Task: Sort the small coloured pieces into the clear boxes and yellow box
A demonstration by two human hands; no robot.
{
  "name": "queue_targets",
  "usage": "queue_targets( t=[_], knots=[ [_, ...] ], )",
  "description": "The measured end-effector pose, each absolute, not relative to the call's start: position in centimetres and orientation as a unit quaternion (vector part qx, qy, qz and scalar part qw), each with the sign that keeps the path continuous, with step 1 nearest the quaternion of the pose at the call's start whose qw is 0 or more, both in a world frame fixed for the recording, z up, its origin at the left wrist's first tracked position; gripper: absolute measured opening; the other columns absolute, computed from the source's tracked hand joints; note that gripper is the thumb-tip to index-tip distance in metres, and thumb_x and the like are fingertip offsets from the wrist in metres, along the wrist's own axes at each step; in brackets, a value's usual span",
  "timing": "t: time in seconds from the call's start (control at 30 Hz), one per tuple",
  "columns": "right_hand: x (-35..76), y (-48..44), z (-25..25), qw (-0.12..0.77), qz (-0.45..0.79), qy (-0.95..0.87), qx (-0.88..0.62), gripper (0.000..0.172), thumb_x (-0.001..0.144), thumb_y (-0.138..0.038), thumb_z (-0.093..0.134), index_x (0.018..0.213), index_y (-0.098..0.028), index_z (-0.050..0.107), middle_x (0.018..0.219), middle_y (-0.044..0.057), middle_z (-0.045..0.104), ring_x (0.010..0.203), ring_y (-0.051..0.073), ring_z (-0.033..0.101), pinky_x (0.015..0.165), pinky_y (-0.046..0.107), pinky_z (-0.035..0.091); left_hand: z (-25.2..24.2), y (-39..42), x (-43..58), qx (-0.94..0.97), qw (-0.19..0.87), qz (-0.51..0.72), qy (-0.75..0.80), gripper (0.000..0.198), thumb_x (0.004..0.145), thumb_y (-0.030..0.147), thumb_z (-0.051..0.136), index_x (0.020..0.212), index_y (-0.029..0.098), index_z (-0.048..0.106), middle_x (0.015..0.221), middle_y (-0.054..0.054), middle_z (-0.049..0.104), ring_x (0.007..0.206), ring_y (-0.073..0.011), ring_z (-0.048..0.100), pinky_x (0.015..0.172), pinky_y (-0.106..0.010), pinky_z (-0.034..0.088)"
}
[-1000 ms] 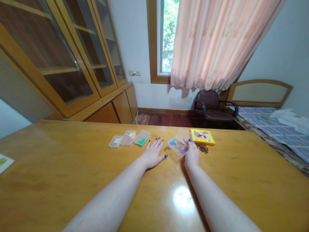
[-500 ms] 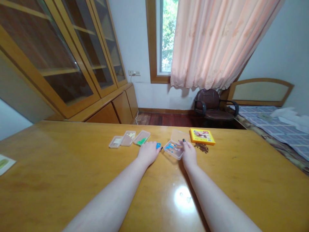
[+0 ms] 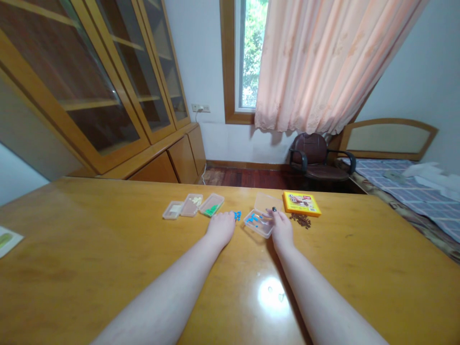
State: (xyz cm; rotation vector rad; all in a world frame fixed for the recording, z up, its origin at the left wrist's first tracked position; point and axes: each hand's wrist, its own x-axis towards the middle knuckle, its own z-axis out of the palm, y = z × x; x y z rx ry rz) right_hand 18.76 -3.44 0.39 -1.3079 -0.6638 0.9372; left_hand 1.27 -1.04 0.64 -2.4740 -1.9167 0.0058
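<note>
My right hand (image 3: 282,229) grips the near right side of a clear plastic box (image 3: 266,233), tilted, its lid (image 3: 264,201) standing open behind. Several small blue pieces (image 3: 252,219) lie inside it. Left of the box, a little heap of blue pieces (image 3: 237,216) rests on the table. My left hand (image 3: 222,228) is at the left edge of this heap, back of the hand up and fingers curled under. Its fingertips are hidden, so what they hold does not show. Just beyond it lies an open clear box with green pieces (image 3: 212,209).
Farther left stands another open clear box with cream pieces (image 3: 195,201) by its lid part (image 3: 172,211). Brown pieces (image 3: 301,220) are piled before a yellow package (image 3: 302,203) on the right. A card (image 3: 9,242) lies at the wooden table's (image 3: 108,249) left edge.
My left hand has drawn slightly left and its thumb has gone out of sight, baring more of the blue heap. My right hand keeps the box in nearly the same place.
</note>
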Motion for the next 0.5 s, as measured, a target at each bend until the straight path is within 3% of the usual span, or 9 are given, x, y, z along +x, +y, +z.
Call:
queue_targets(
  t=[0.3, 0.5],
  knots=[
    [18.6, -3.0, -1.3, 0.628, 0.444, -0.349, -0.535, 0.044, 0.062, -0.056, 0.063, 0.077, -0.014, 0.067, 0.069, 0.005, 0.066, 0.050, 0.013, 0.051, 0.048, 0.024, 0.039, 2.6, -1.6, 1.7, -0.822, 0.002, -0.128, -0.555, 0.028, 0.092, 0.030, 0.029, 0.087, 0.018, 0.053, 0.087, -0.007, 0.060, 0.088, -0.0189, 0.056, 0.079, -0.031, 0.040],
    [18.3, -3.3, -1.0, 0.629, 0.451, -0.360, -0.521, 0.045, 0.062, -0.056, 0.064, 0.078, -0.014, 0.067, 0.069, 0.005, 0.066, 0.047, 0.011, 0.049, 0.047, 0.025, 0.040, 2.4, -1.8, 1.8, -0.817, 0.010, -0.143, -0.559, 0.022, 0.090, 0.032, 0.036, 0.098, 0.018, 0.051, 0.096, -0.007, 0.059, 0.090, -0.0192, 0.055, 0.077, -0.030, 0.040]
  ],
)
